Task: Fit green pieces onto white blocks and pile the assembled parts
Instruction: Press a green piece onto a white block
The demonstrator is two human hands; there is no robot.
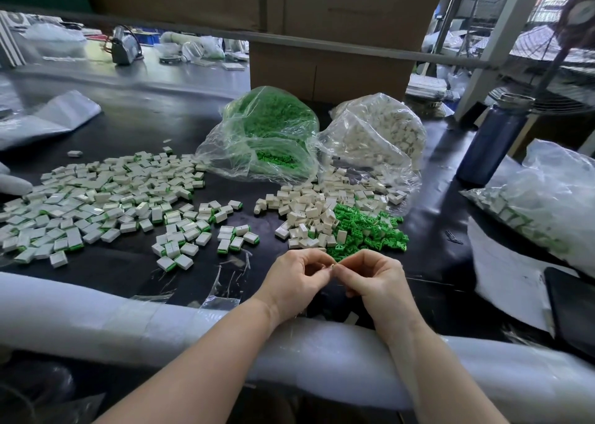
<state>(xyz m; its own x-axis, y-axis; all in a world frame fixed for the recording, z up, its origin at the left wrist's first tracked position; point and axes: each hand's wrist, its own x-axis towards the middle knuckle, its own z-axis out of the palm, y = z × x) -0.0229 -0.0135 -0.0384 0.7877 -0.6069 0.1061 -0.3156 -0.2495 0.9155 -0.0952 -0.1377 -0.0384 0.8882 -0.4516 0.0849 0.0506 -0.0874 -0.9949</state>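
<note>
A small part, mostly hidden, is being pinched between both hands just before the loose green pieces; fitting is probably underway. Next, it is likely being added to the assembled pile left of them.

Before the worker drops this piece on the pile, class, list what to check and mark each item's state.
1. Both hands on the piece: left hand and right hand pinch it together: ok.
2. Green piece fully seated: hidden by the fingers: cannot tell.
3. Assembled pile within sight on the left: ok.
4. Loose white blocks left: ok.
5. Loose green pieces left: ok.
</note>
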